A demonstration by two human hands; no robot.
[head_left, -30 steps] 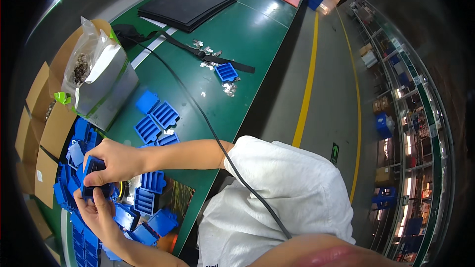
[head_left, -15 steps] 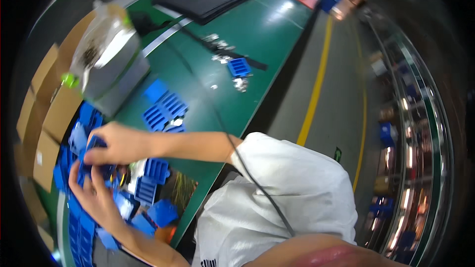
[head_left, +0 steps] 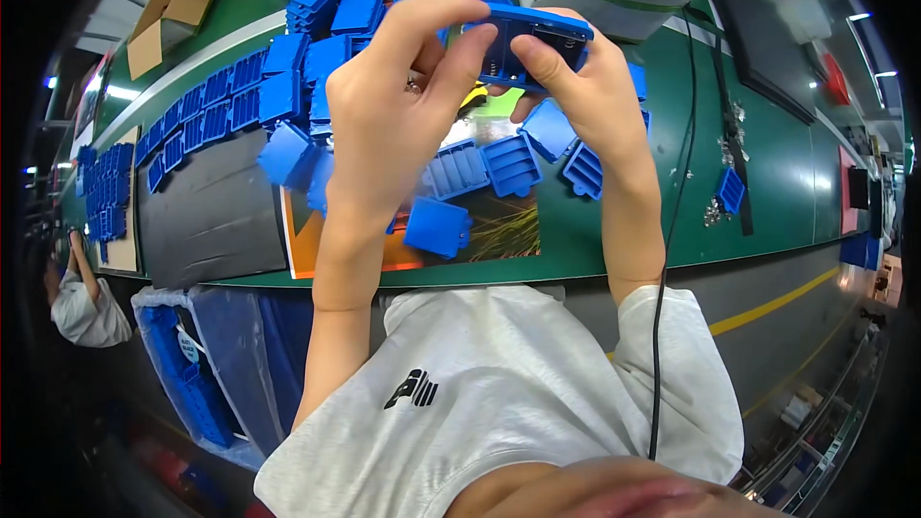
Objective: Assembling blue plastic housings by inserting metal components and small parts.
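Up close, both hands grasp one flat blue plastic casing (head_left: 531, 41) lifted above the green workbench (head_left: 767, 182). Fingers of the left hand (head_left: 389, 110) curl over its left end, while the right hand (head_left: 585, 86) pinches its right end with thumb beneath. Below them, loose blue plastic covers (head_left: 484, 168) lie scattered on a picture-printed mat (head_left: 499, 230), with more stacked in rows (head_left: 206, 110) to the left. A black cable (head_left: 672, 230) runs down past the right forearm

Left hand (head_left: 389, 110) and right hand (head_left: 585, 86) grip blue plastic case (head_left: 531, 35) above green bench (head_left: 767, 182)
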